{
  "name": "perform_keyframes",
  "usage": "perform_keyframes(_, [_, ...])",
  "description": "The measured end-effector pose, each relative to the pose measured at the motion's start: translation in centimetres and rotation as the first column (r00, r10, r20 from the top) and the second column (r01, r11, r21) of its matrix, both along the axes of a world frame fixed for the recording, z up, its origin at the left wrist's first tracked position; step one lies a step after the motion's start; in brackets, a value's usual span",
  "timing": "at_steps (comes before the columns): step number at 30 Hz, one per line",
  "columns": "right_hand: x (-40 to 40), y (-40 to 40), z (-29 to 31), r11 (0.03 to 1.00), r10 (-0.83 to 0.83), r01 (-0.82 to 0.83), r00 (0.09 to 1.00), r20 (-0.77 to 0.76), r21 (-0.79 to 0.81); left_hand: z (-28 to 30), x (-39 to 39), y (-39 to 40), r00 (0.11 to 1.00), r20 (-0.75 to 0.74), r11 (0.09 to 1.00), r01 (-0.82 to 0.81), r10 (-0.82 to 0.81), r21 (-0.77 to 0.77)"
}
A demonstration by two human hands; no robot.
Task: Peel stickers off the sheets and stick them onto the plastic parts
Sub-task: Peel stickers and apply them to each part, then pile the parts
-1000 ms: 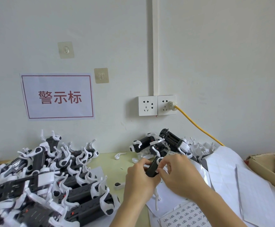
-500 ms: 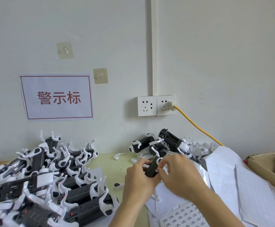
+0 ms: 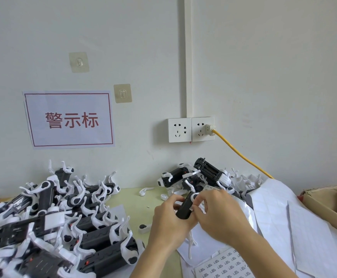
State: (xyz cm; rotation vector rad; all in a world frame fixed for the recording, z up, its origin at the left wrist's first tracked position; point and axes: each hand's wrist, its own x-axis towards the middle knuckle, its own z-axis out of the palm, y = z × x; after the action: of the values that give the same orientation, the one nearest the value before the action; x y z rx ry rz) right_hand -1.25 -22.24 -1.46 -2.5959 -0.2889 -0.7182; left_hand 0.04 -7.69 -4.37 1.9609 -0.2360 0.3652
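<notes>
Head camera, looking forward and down over a pale green table (image 3: 129, 199) set against a white wall. Both hands meet just right of centre over one black plastic part (image 3: 184, 208), which stands tilted with its upper end leaning away. The left hand (image 3: 168, 221) grips the part's lower body, fingers curled round it. The right hand (image 3: 217, 213) has its fingers bent onto the part's right side near a white piece at the top; whether a sticker sits under the fingertips cannot be made out. A white leg of the part hangs below the hands.

Under the right forearm lies a sticker sheet (image 3: 223, 265) with rows of small printed labels, resting on loose white backing sheets (image 3: 280, 217) that spread toward the right. A cardboard box (image 3: 324, 205) sits at the right edge.

A large heap of black-and-white parts (image 3: 49, 223) fills the left of the table, and a smaller pile of parts (image 3: 203, 175) lies against the wall behind the hands. On the wall are a paper sign with red characters (image 3: 69, 119), two adhesive hooks (image 3: 122, 93), and a double socket (image 3: 190, 129) with a yellow cable (image 3: 241, 155) plugged in.
</notes>
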Motion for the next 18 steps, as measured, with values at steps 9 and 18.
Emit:
perform_keyframes(9, [-0.11,0.0,0.15,1.0,-0.002,0.002,1.0,-0.001,-0.006,-0.17,0.12,-0.03,1.0,0.025,1.0,0.012,-0.011,-0.017])
perform_keyframes(18, [-0.13,0.09,0.14,1.0,-0.012,0.012,1.0,0.003,-0.014,-0.39,0.47,0.02,0.999,0.039,1.0,-0.007,0.007,0.007])
